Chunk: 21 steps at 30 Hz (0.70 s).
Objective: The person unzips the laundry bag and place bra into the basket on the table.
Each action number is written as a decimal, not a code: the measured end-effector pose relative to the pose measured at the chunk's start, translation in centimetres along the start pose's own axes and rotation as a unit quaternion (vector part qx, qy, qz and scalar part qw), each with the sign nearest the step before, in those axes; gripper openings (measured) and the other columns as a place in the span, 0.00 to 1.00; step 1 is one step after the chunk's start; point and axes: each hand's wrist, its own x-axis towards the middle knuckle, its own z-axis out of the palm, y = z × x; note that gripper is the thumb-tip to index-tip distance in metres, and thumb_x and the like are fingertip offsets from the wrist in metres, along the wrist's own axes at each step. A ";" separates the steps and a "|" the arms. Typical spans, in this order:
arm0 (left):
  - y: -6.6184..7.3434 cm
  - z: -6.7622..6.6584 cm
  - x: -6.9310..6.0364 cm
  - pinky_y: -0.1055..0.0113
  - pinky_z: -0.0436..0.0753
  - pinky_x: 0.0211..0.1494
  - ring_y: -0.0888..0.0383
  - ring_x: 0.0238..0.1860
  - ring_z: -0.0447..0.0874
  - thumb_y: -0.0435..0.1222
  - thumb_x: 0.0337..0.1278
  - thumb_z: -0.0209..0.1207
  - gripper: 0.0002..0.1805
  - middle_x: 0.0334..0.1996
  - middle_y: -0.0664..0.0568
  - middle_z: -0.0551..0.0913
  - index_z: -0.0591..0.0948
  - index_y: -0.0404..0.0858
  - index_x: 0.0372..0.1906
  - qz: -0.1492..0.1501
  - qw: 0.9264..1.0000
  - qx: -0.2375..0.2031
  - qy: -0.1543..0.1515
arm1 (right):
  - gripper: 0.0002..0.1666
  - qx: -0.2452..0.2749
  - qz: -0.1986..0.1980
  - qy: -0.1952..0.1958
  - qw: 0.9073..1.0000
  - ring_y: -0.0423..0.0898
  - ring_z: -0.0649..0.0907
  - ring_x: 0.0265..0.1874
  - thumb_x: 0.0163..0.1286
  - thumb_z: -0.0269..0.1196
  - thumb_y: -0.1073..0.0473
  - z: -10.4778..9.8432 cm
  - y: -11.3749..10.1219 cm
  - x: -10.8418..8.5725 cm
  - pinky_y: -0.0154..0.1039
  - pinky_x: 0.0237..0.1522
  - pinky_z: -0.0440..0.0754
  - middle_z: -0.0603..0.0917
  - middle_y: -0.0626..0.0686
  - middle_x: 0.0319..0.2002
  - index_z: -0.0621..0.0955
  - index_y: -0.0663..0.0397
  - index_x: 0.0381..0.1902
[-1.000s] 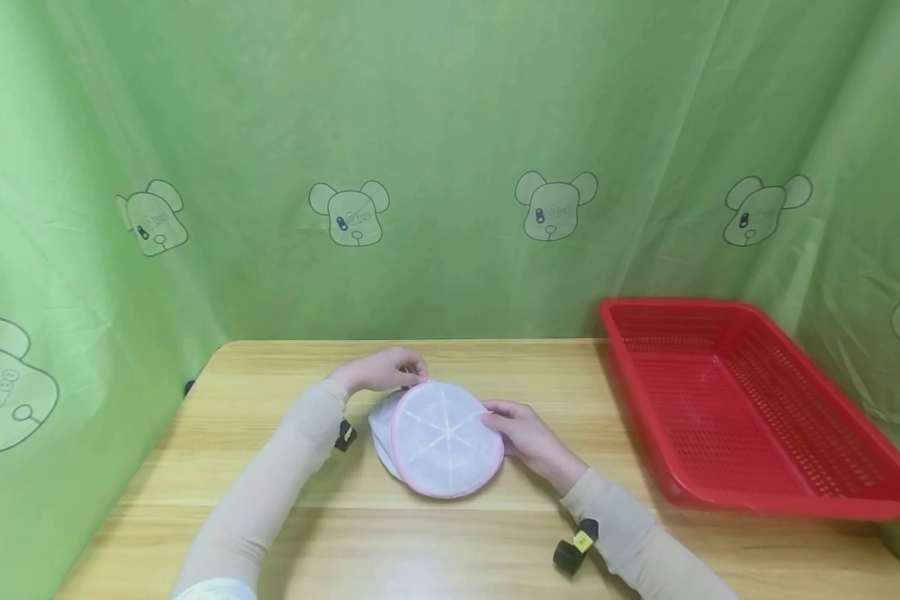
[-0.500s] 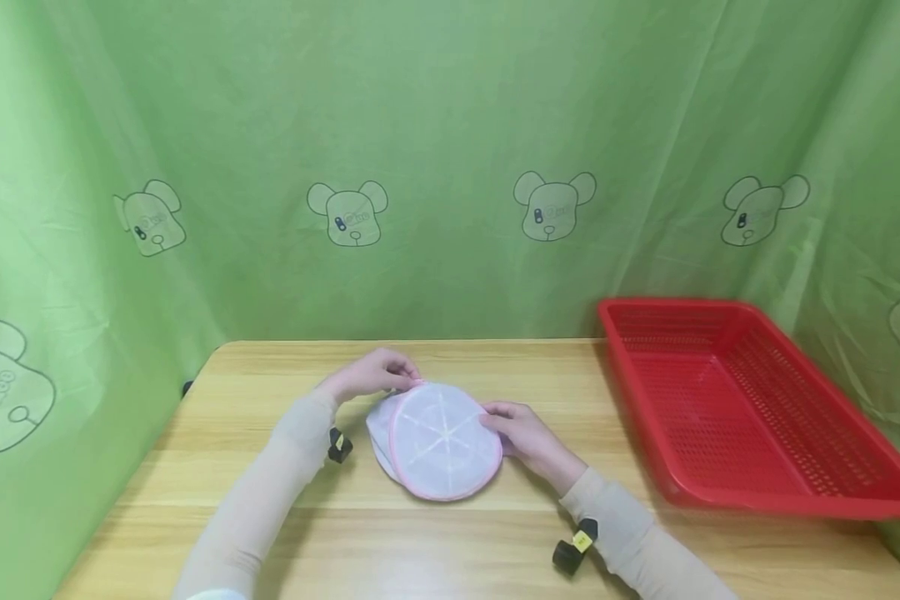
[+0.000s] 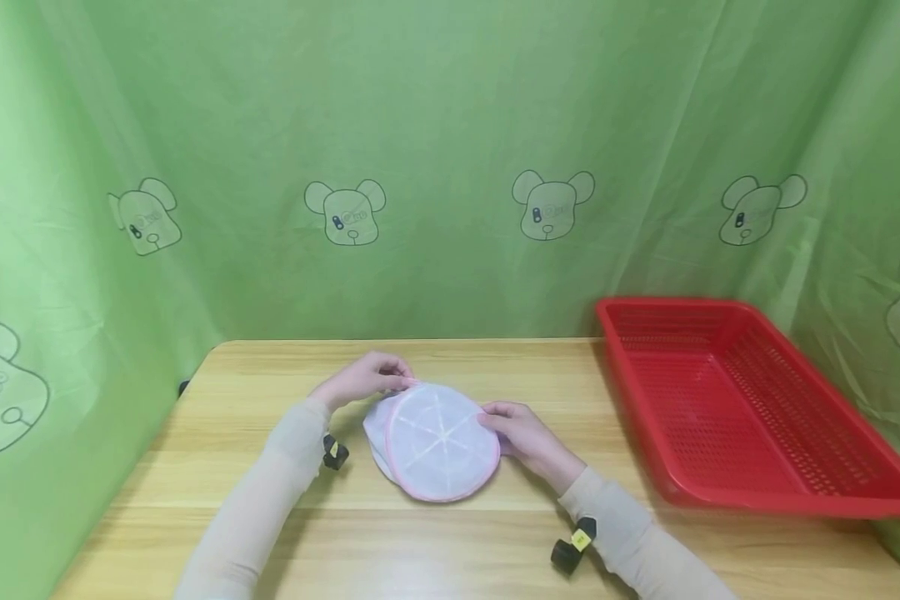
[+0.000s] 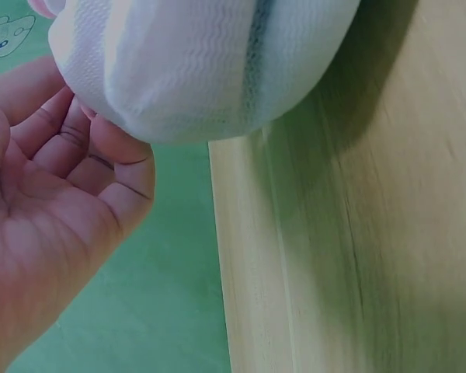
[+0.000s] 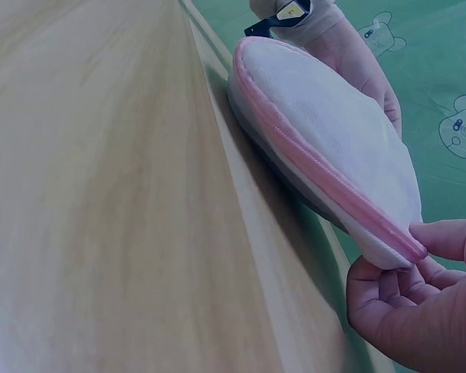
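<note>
Head view shows a round white mesh bag with a pink zip rim [image 3: 444, 442] over the light brown wooden table [image 3: 420, 558], between the left hand [image 3: 363, 379] and the right hand [image 3: 527, 435]. The left fingers pinch the bag's rim on the side nearest the table's far edge, while the right hand grips the side facing the table's right edge, thumb on top and other fingers tucked under. A big red plastic basket [image 3: 780, 502] sits along that right edge.
</note>
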 end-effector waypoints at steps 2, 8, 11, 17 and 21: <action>0.0 0.0 -0.1 0.64 0.80 0.41 0.53 0.36 0.79 0.42 0.61 0.62 0.07 0.32 0.54 0.83 0.83 0.43 0.39 0.001 1.000 0.002 0.003 | 0.23 0.002 0.000 -0.001 1.000 0.40 0.84 0.33 0.70 0.58 0.62 0.0 0.0 0.0 0.35 0.37 0.85 0.84 0.49 0.36 0.73 0.72 0.58; 0.1 0.0 -0.4 0.58 0.81 0.44 0.56 0.36 0.79 0.42 0.61 0.62 0.08 0.34 0.54 0.84 0.83 0.43 0.39 -0.002 1.000 0.003 0.010 | 0.22 0.012 0.002 -0.003 1.000 0.40 0.83 0.33 0.70 0.58 0.62 0.1 -0.1 0.0 0.35 0.38 0.84 0.83 0.48 0.36 0.73 0.72 0.57; 0.0 0.0 -0.5 0.60 0.80 0.46 0.58 0.37 0.79 0.42 0.61 0.62 0.07 0.35 0.54 0.84 0.83 0.44 0.39 -0.005 1.000 0.007 0.014 | 0.21 0.018 0.003 -0.006 1.000 0.40 0.83 0.33 0.70 0.58 0.62 0.1 -0.1 0.0 0.34 0.38 0.84 0.83 0.48 0.35 0.73 0.72 0.56; 0.0 -0.1 -0.7 0.63 0.79 0.49 0.57 0.41 0.80 0.42 0.61 0.62 0.07 0.37 0.53 0.85 0.83 0.44 0.39 -0.002 1.000 0.012 0.021 | 0.19 0.028 0.006 -0.008 1.000 0.40 0.83 0.32 0.70 0.57 0.63 0.2 -0.2 -0.1 0.34 0.37 0.83 0.83 0.47 0.34 0.74 0.71 0.55; -0.2 -0.3 -1.0 0.63 0.79 0.52 0.57 0.43 0.81 0.40 0.62 0.61 0.06 0.37 0.53 0.85 0.83 0.44 0.39 -0.004 0.999 0.015 0.031 | 0.19 0.033 0.011 -0.003 0.999 0.40 0.83 0.32 0.70 0.57 0.63 0.1 -0.1 -0.1 0.35 0.37 0.84 0.83 0.47 0.34 0.74 0.70 0.55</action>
